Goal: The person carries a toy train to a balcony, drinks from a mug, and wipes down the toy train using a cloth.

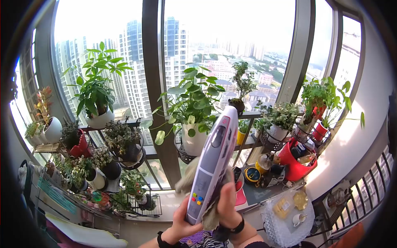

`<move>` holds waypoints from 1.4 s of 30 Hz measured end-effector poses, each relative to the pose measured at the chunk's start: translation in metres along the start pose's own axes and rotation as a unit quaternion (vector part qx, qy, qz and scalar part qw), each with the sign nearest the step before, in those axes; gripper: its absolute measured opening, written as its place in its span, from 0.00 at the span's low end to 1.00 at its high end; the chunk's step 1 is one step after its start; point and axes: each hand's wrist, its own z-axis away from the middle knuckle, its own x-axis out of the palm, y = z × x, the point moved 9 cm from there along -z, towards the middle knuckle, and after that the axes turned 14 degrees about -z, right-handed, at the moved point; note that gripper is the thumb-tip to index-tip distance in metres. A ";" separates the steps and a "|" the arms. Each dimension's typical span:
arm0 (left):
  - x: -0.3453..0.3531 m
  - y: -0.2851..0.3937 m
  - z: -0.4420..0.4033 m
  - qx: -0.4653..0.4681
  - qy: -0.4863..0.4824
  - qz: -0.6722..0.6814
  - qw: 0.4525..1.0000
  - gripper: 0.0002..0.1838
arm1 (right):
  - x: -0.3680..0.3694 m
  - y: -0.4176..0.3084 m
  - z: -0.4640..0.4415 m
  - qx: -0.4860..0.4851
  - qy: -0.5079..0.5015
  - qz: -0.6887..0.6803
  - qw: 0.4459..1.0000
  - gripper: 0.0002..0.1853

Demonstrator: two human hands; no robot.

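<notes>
Tall windows [231,33] filled most of my view, with tower blocks [175,45] and low roofs beyond the glass. A pale wall [351,120] closed in the right side, and a thick dark post [155,82] stood between the panes. At the lower right was a small table [271,217] under a white lacy cover. Potted plants lined the window side, a broad round-leaved plant [196,89] in a white pot [194,140] among them. A red tub [294,163] stood near the wall, beside a low grey surface [264,194] crowded with odds and ends.

The toy train [211,165] was up in the air before me, between my hands, its nose upward and leaning to the right. It was long and white, rounded at the tip, with grey panels down the face turned toward me and dark marks along its right side. A grey-green cloth [187,178] was bunched behind it, poking out on the left and showing again lower down by my right palm. My right hand [229,204] grasped the train's right side, thumb up; my left hand [180,221] was closed round its lower end. On the table lay yellowish packets [282,208] and a white cup [297,220]. A dark band [239,225] circled each wrist. Smaller again were the train's dark oval windscreen [218,136], near the nose, and, toward the lower end, little squares [199,202] of red, yellow and blue.
</notes>
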 end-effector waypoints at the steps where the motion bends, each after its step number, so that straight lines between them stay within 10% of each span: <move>1: 0.011 -0.006 0.005 -0.024 -0.030 0.013 0.999 0.45 | -0.003 -0.002 -0.008 0.033 -0.011 -0.100 0.994 0.43; 5: 0.035 -0.029 0.027 -0.049 -0.056 0.079 0.994 0.44 | -0.010 0.002 -0.026 0.077 0.002 -0.195 0.978 0.51; 9: 0.010 -0.021 0.017 -0.007 0.034 0.180 0.983 0.49 | 0.018 0.006 0.008 0.007 -0.069 0.035 0.997 0.38; 16: -0.034 0.014 -0.010 0.120 0.031 -0.244 0.962 0.45 | 0.053 0.011 0.039 -0.012 -0.112 -0.004 0.994 0.44; 22: 0.001 -0.015 0.006 -0.052 -0.047 0.056 0.996 0.44 | 0.048 -0.005 -0.006 0.029 -0.091 -0.059 0.994 0.41; 26: -0.002 -0.036 0.002 -0.161 0.022 0.229 0.960 0.54 | 0.065 -0.009 0.013 -0.067 -0.237 0.143 0.959 0.36; 29: -0.020 -0.016 -0.007 0.016 0.150 0.190 0.970 0.55 | 0.037 0.022 0.053 -0.064 -0.247 0.131 0.958 0.36; 42: 0.021 -0.047 0.005 0.014 -0.112 0.047 0.992 0.48 | 0.015 -0.003 -0.010 -0.104 -0.062 0.223 0.967 0.35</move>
